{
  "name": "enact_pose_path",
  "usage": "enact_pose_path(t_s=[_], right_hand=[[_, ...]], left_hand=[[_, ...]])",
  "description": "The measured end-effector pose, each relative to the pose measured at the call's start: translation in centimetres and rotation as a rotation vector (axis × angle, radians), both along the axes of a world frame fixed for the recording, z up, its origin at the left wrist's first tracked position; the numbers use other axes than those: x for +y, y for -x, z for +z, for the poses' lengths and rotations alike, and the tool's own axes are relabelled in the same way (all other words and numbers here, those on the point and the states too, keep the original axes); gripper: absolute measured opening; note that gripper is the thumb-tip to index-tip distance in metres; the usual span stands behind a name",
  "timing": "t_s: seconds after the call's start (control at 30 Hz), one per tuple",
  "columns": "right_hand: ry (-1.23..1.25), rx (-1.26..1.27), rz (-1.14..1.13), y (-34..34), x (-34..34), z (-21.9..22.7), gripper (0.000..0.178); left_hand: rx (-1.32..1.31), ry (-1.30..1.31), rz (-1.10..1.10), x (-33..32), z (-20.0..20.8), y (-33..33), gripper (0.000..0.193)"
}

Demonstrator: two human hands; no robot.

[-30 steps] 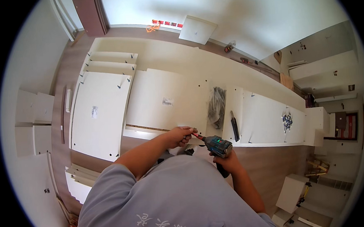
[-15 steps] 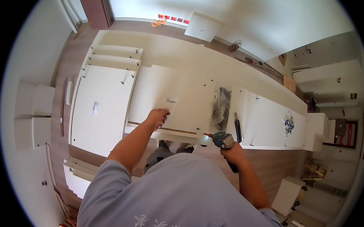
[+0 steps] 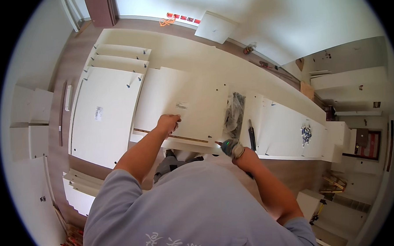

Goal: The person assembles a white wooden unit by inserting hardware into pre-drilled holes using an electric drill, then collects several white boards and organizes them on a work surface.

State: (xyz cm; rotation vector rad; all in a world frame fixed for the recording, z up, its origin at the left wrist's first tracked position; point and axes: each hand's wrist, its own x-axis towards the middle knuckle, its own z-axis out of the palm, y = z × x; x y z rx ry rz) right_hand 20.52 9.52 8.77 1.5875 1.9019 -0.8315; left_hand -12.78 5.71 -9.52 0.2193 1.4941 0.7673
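Observation:
My right hand (image 3: pixel 247 158) grips a cordless drill driver (image 3: pixel 232 148), its reddish bit pointing left at the near edge of a white panel (image 3: pixel 191 88). Just beyond the bit tip a small dark connecting bolt (image 3: pixel 210 136) stands up from that panel near its corner. A gap shows between tip and bolt. My left hand (image 3: pixel 169 123) is closed over the same panel, fingertips pinched together, below a printed label (image 3: pixel 181 105). Whatever it may hold is too small to make out. A brown strip (image 3: pixel 189 139) runs along the panel's near edge.
Left lie stacked white panels (image 3: pixel 104 114) with several upright bolts. To the right are a clear bag of dark parts (image 3: pixel 235 114), a black slim tool (image 3: pixel 251 136) and a pile of small metal fittings (image 3: pixel 306 135). More panels (image 3: pixel 82 189) rest on the floor at lower left.
The view has shifted slightly. The drill driver in my right hand has turned and moved a little left, and its handle is now mostly hidden. My left hand keeps its place over the panel.

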Motion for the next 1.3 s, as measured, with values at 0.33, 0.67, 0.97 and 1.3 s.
enact_pose_path(t_s=[0.33,0.67,0.97,1.3], right_hand=[[-0.064,0.018,-0.003,-1.8,0.8,-2.5,0.031],[-0.162,-0.045,0.112,0.9,-0.3,-0.9,0.035],[-0.075,-0.067,0.014,0.5,0.4,-0.6,0.035],[-0.095,0.106,0.050,-2.2,0.8,-0.4,0.034]], left_hand=[[0.032,-0.038,-0.017,0.0,0.1,-0.4,0.029],[0.062,-0.089,-0.001,-0.6,-1.5,-0.2,0.029],[0.054,-0.081,0.024,-0.8,-1.4,-0.4,0.030],[-0.474,-0.117,0.363,-2.4,-2.4,-0.1,0.027]])
